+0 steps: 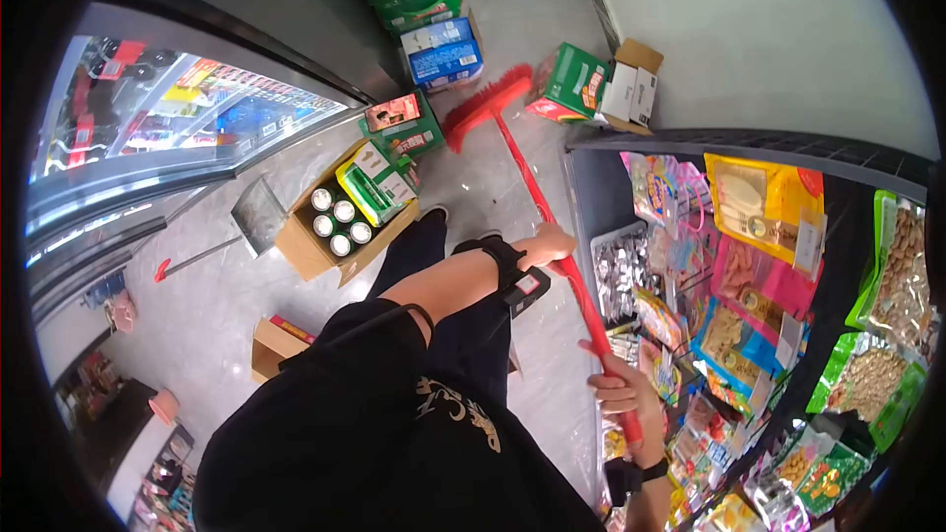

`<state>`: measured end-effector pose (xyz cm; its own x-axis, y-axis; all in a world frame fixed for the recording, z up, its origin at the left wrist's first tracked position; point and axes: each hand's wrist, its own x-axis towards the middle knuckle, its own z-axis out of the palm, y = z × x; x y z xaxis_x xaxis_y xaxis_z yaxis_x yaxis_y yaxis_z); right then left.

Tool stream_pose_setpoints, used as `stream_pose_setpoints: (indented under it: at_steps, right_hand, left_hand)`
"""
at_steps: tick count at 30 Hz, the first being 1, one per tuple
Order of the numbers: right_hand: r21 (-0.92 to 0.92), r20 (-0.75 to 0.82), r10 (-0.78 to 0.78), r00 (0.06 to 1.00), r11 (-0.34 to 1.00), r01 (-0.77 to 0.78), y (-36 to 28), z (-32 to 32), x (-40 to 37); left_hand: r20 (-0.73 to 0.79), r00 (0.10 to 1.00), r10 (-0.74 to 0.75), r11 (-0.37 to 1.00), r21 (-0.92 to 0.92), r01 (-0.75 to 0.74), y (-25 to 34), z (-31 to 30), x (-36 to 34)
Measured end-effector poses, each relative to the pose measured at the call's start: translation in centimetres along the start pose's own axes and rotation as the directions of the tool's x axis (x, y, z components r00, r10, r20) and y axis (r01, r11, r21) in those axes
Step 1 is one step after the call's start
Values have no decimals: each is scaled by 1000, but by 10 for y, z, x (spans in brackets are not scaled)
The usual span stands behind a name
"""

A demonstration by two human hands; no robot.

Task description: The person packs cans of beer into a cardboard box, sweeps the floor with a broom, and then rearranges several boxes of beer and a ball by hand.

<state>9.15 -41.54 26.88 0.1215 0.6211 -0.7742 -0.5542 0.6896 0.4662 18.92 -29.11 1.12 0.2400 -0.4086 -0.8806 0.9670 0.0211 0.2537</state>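
Observation:
A red broom (535, 187) slants across the view, its bristle head on the grey floor and its handle running down to the lower right. My left hand (548, 245) is closed around the middle of the handle. Lower down, near the handle's end, my right hand (629, 386) grips it too, beside the snack shelves. The broom's head lies between a green carton (570, 82) and another green box (422, 130). Both wrists wear black bands, the left with a small device.
An open cardboard box (305, 244) with several cans stands left of my legs, near a long-handled dustpan (259, 217). A glass-fronted cooler (187, 118) lines the left. Snack shelves (690, 138) stand close on the right. Stacked cartons (440, 52) sit farther ahead.

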Motion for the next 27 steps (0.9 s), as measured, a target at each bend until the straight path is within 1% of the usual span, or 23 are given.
stream_pose_setpoints:
  at_steps: [1, 2, 3, 4, 5, 6, 7, 8, 9, 10, 11, 12, 13, 15, 16, 17, 19, 20, 21, 23, 25, 26, 27]
  right_hand:
    - [-21, -32, -47, 998, 999, 46, 12, -8, 1]
    - [-148, -126, -69, 990, 988, 50, 18, -18, -2]
    - [-155, -100, -49, 994, 987, 33, 26, -25, -6]
    - [7, -83, -31, 996, 999, 32, 37, -28, -9]
    - [170, -63, -19, 998, 985, 29, 50, -31, -15]
    - [220, -80, -27, 996, 975, 44, 62, -37, -21]
    - [264, -98, -36, 995, 962, 61, 75, -45, -30]
    - [249, -138, -55, 989, 964, 89, 86, -54, -38]
    - [254, -135, -67, 989, 962, 100, 97, -52, -43]
    - [298, -194, -94, 977, 943, 150, 111, -46, -49]
    - [339, -252, -115, 961, 919, 199, 122, -47, -53]
    - [343, -258, -98, 961, 920, 187, 126, -55, -59]
    - [345, -254, -109, 961, 918, 195, 131, -62, -65]
    - [205, -328, -111, 938, 961, 185, 139, -78, -77]
    - [129, -375, -108, 921, 978, 167, 142, -83, -82]
    - [133, -362, -119, 924, 975, 178, 147, -89, -92]
    - [-84, -452, -207, 868, 978, 189, 161, -104, -116]
    - [-200, -503, -279, 818, 958, 204, 170, -106, -126]
    - [-350, -542, -388, 745, 910, 220, 181, -96, -134]
    - [-526, -499, -574, 650, 796, 299, 200, -96, -154]
    - [-451, -289, -559, 777, 796, 405, 199, -145, -177]
    - [-221, -236, -537, 810, 841, 494, 200, -167, -184]
    - [-296, -212, -562, 799, 816, 496, 203, -193, -191]
  left_hand:
    - [-105, 993, -62, 991, 113, 74, -4, 4, -5]
    - [-61, 997, 52, 988, 148, -43, -20, 6, -18]
    - [-87, 995, -43, 985, 161, 57, -29, 8, -25]
    - [-112, 983, -144, 971, 176, 162, -43, 13, -33]
    - [318, 938, 135, 660, 677, -324, -116, 1, 36]
    - [102, 984, -143, 875, 477, 77, -88, 15, -26]
    - [350, 936, -35, 685, 690, -232, -103, 14, -38]
    - [562, 819, 115, 568, 639, -519, -160, 16, -8]
    - [745, 628, 226, 404, 515, -756, -208, 15, 27]
    - [473, 881, -5, 786, 546, -288, -181, 32, -18]
    - [219, 905, -366, 893, 355, 275, -148, 48, -71]
    - [284, 873, -397, 889, 355, 289, -158, 55, -72]
    - [288, 872, -396, 887, 365, 282, -169, 60, -73]
    - [439, 804, -402, 879, 429, 206, -192, 72, -72]
    - [464, 770, -438, 852, 487, 192, -206, 78, -69]
    - [462, 770, -441, 845, 503, 183, -211, 87, -74]
    - [360, 787, -501, 716, 683, 144, -221, 101, -94]
    - [430, 711, -557, 645, 763, 45, -218, 102, -103]
    - [452, 679, -578, 614, 790, -4, -217, 102, -112]
    - [542, 585, -603, 621, 780, -83, -205, 100, -123]
    - [605, 583, -542, 736, 677, -19, -197, 79, -112]
    - [554, 709, -436, 751, 658, -53, -169, 67, -132]
    - [559, 683, -470, 745, 666, -33, -147, 47, -134]
